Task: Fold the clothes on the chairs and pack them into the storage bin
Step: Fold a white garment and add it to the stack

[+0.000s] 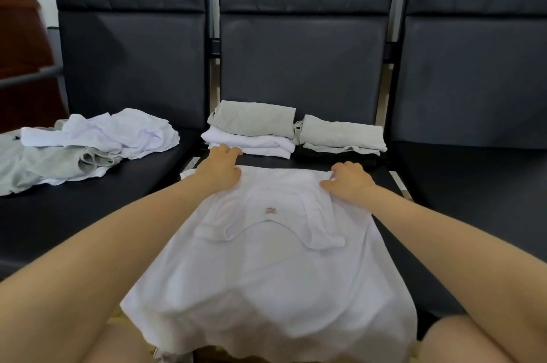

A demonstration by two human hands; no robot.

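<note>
A white tank top lies spread across the middle chair seat, filling the lower centre of the frame, straps doubled back onto its body. The left hand rests on its far left corner, fingers loosely curled; the right hand pinches the far right corner, apparently keeping the folded edge taut and square. Behind sit two folded stacks; an unfolded heap waits at left. No storage bin shows
</note>
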